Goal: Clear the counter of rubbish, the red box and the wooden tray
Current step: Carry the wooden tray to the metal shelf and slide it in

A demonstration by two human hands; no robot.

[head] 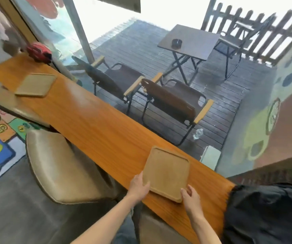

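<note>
Lying flat on the surface (pixel 96 117), the tray (pixel 167 173) is gripped at its near edge by both hands: left hand (pixel 139 185) at the near-left side, right hand (pixel 191 196) at the near-right corner, fingers (pixel 146 184) curled on the rim. Its bulk extends away from the fingers.

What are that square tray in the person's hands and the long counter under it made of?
The tray looks like pale, matte wood, maybe unfinished, with a raised rim. The counter looks like orange-brown wood or a wood-look veneer: straight grain lines and a soft sheen suggest a varnish.
</note>
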